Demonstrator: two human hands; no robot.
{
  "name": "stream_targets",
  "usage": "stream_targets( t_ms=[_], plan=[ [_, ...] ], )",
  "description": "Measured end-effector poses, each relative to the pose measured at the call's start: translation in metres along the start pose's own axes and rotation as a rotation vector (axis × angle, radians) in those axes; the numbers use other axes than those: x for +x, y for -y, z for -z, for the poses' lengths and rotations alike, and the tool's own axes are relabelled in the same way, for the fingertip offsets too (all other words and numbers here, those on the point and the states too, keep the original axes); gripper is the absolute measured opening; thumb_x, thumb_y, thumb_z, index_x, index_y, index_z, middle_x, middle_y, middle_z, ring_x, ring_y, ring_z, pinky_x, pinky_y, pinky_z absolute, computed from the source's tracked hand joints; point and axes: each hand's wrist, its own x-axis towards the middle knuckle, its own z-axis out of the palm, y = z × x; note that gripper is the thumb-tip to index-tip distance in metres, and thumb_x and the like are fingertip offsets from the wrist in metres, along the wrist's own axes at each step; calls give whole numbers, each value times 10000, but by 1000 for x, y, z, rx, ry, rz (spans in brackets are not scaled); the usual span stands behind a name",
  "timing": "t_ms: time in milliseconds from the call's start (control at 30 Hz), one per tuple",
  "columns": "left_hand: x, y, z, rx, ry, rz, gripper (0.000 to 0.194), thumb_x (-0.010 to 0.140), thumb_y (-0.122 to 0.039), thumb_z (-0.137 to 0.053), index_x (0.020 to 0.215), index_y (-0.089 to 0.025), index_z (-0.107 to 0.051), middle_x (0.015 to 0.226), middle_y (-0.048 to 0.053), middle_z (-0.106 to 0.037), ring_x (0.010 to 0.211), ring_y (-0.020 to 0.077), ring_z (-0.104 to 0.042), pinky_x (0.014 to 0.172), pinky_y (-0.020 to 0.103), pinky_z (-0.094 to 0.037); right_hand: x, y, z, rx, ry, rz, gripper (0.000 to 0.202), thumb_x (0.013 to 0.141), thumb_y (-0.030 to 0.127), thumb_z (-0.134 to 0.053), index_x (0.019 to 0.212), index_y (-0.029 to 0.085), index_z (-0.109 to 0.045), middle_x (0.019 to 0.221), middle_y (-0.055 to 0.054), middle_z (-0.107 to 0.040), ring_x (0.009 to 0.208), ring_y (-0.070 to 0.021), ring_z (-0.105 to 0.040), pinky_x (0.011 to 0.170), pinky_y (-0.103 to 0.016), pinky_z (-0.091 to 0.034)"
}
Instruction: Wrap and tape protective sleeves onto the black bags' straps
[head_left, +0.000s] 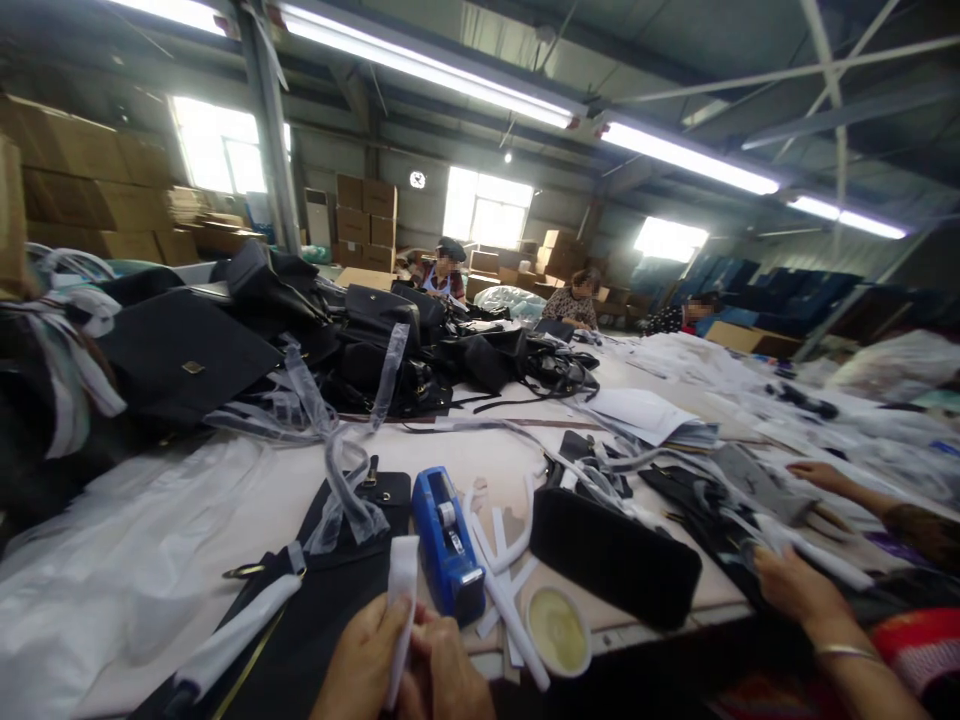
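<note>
Between my two hands, near the front edge of the table, stands a narrow white strip (403, 572), perhaps foam or paper. My left hand (364, 655) pinches it from the left, its thumb along the strip. Close against it, my right hand (450, 665) has its fingers curled at the strip's lower part. Beneath and left of them lies a black bag (322, 600) with a gold zip and a handle wrapped in white (240, 635). A blue tape dispenser (448, 550) sits just beyond my right hand. Loose white strips (510, 605) lie to its right.
Right of the strips are a round tub (559, 632) with yellowish contents and a black padded piece (615, 555). A co-worker's hand (799, 585) works at the right. Black bags (187, 350) pile up behind, with clear plastic strips (345, 480) in front. White sheeting (112, 570) covers the left.
</note>
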Motion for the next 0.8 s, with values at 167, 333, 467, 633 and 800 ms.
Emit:
stream_targets(
  t_ms=[167, 333, 467, 633, 800],
  plan=[
    [2, 1, -6, -138, 57, 24, 522, 614, -625, -769, 729, -140, -613, 569, -2, -597, 508, 153, -587, 490, 242, -463, 57, -21, 73, -169, -95, -154, 174, 905, 370, -531, 866, 233, -629, 836, -64, -649, 783, -233, -611, 729, -333, -439],
    [0, -4, -5, -127, 71, 83, 517, 624, -603, -778, 773, -139, -609, 583, -14, -583, 473, 116, -547, 476, 230, -464, 94, -51, 79, -108, 179, -312, 283, 849, 413, -565, 722, 182, -669, 709, -41, -648, 716, -211, -590, 664, -297, -402],
    [-3, -8, -2, -135, 80, 97, 500, 607, -563, -809, 787, -142, -606, 591, -9, -589, 477, 119, -551, 476, 232, -469, 94, -61, 59, -62, 221, -340, 283, 817, 386, -587, 652, 163, -648, 622, -16, -622, 637, -180, -564, 594, -263, -375],
    [-2, -7, -2, -134, 82, 106, 520, 626, -596, -781, 794, -135, -610, 593, -12, -585, 472, 114, -551, 472, 226, -465, 88, -47, 63, -27, 194, -332, 234, 828, 342, -570, 677, 172, -622, 668, -19, -640, 693, -186, -589, 659, -271, -409],
    [0, -3, -2, -147, 94, 92, 524, 644, -606, -765, 802, -135, -599, 581, -21, -572, 469, 105, -537, 463, 218, -458, 67, -27, 73, -35, 116, -321, 238, 862, 394, -553, 737, 204, -619, 696, -15, -649, 698, -182, -593, 657, -273, -405]
  ],
)
